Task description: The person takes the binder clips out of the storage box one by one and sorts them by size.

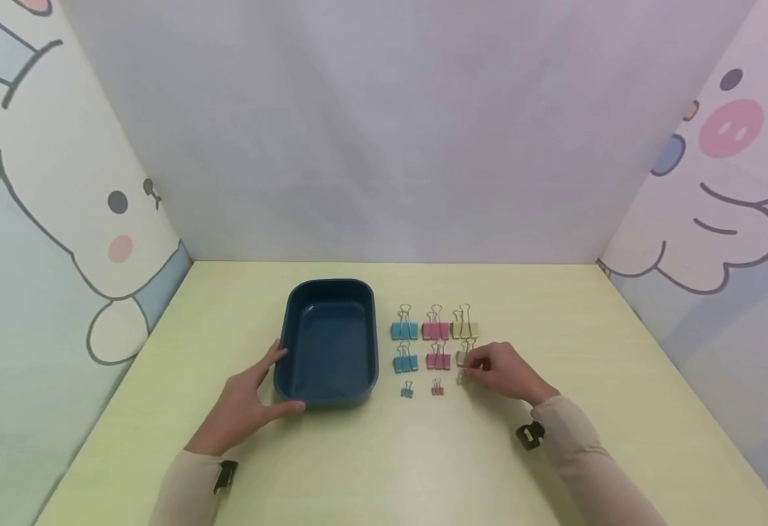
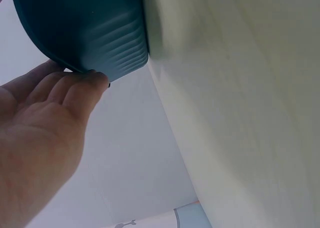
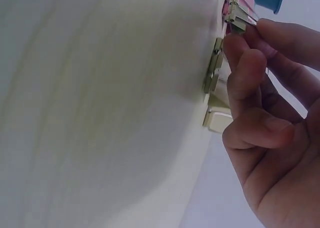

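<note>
My right hand (image 1: 503,371) pinches a small pale yellow binder clip (image 3: 238,18) by its wire handle between thumb and fingertips. It is at the front right of rows of binder clips; a medium yellow clip (image 1: 461,358) and a large yellow clip (image 1: 465,330) stand just behind it. At the left, my left hand (image 1: 242,409) spreads around the near left corner of a dark blue rectangular container (image 1: 329,403), thumb at the front wall and fingers against the left side. Nothing lies inside the container.
Between container and right hand stand blue clips, large (image 1: 404,331), medium (image 1: 405,363) and small (image 1: 407,390). Beside them are pink clips, large (image 1: 435,331), medium (image 1: 438,361) and small (image 1: 438,389). A pale wall (image 1: 384,146) rises behind the light wooden table (image 1: 384,467).
</note>
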`<action>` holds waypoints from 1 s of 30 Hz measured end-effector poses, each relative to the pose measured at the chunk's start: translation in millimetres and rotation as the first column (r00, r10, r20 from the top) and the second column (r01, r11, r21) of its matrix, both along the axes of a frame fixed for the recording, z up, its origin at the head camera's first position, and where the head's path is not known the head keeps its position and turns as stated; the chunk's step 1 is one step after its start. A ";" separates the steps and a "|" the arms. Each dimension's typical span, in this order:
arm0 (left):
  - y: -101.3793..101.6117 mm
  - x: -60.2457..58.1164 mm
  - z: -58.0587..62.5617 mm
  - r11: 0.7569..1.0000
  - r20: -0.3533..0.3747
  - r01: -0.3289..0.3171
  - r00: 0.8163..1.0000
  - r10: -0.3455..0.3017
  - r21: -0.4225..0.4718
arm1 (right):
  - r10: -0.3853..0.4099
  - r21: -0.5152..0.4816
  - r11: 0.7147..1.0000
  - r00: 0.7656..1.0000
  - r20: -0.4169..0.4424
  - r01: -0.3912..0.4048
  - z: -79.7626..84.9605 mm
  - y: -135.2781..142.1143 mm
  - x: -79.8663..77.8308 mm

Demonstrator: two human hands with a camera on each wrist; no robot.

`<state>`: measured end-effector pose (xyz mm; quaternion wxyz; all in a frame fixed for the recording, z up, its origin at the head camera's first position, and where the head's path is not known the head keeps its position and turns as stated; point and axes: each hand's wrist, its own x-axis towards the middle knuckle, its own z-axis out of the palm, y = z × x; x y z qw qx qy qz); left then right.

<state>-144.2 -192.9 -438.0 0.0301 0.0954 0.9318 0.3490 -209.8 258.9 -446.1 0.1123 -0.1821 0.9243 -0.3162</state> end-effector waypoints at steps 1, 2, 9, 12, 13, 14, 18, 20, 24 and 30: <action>0.0 -0.1 0.8 1.000 -0.003 0.001 1.000 -0.001 0.000 | 0.001 0.001 1.000 1.000 0.000 -0.001 0.1 1.6 0.1; -0.2 -0.2 1.6 1.000 -0.003 0.001 1.000 -0.001 -0.001 | 0.002 0.003 1.000 1.000 0.002 -0.002 0.0 3.2 0.0; 0.3 -1.3 4.0 1.000 -0.008 0.004 1.000 -0.004 -0.014 | 0.027 0.019 0.999 1.000 0.013 -0.027 0.8 13.2 -1.0; 0.7 -1.1 3.9 1.000 -0.005 0.003 1.000 -0.003 -0.017 | 0.030 0.027 0.999 0.999 0.012 -0.030 0.5 16.4 -0.4; 1.0 -0.9 4.0 1.000 -0.004 0.005 1.000 -0.005 -0.016 | 0.031 0.031 0.999 0.999 0.012 -0.032 0.4 17.3 0.0; 1.5 -0.7 4.3 1.000 -0.004 0.007 1.000 -0.007 -0.014 | 0.033 0.034 0.999 0.999 0.014 -0.033 0.2 18.3 0.5; 2.8 -0.8 5.6 1.000 -0.004 0.011 1.000 -0.011 -0.005 | 0.029 0.036 0.999 1.000 0.000 -0.029 0.8 20.7 2.2; 3.1 -1.1 6.5 1.000 -0.006 0.012 1.000 -0.012 -0.005 | 0.010 0.039 0.999 1.000 -0.021 -0.009 2.6 21.2 2.4; 2.4 -2.1 8.3 1.000 -0.009 0.015 1.000 -0.015 -0.022 | -0.022 0.050 0.998 0.997 -0.075 0.026 8.0 21.6 2.2; -2.4 -2.7 12.2 0.999 -0.013 0.027 1.000 -0.028 -0.035 | -0.046 0.062 0.997 0.991 -0.126 0.054 18.6 18.0 -0.7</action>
